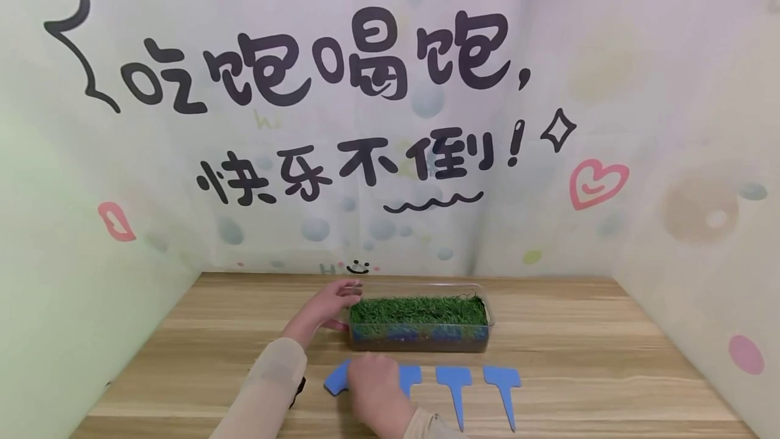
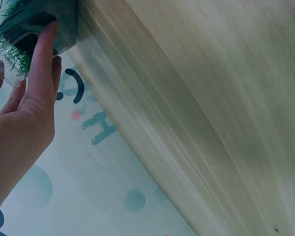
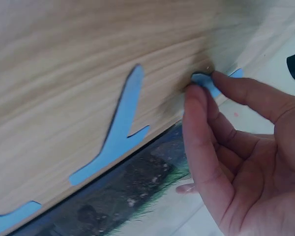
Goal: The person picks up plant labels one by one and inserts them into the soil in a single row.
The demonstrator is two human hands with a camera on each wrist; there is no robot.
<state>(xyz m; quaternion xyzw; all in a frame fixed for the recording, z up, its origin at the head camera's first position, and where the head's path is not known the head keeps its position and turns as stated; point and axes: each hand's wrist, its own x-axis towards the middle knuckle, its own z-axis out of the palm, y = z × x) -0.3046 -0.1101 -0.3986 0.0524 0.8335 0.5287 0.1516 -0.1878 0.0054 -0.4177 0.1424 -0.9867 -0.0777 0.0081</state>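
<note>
A clear plastic box [image 1: 426, 343] with green artificial grass [image 1: 420, 310] above a dark layer stands on the table. My left hand [image 1: 334, 305] holds its left end, with fingers along the end wall [image 2: 66, 24] and near the rim. Close in front of the box, my right hand [image 1: 376, 388] pinches a blue T-shaped plant label [image 3: 204, 80] between thumb and fingertips. The hand hides part of the labels there in the head view. One blue label [image 1: 337, 379] shows tilted at its left, another [image 1: 411, 377] at its right.
Two more blue labels, one [image 1: 453, 377] nearer the hand and one [image 1: 502, 377] farther right, lie flat with stems towards me. The wood-grain table [image 1: 585, 358] meets a printed wall cloth [image 1: 390, 236] at the back. Pale cloth walls stand at both sides.
</note>
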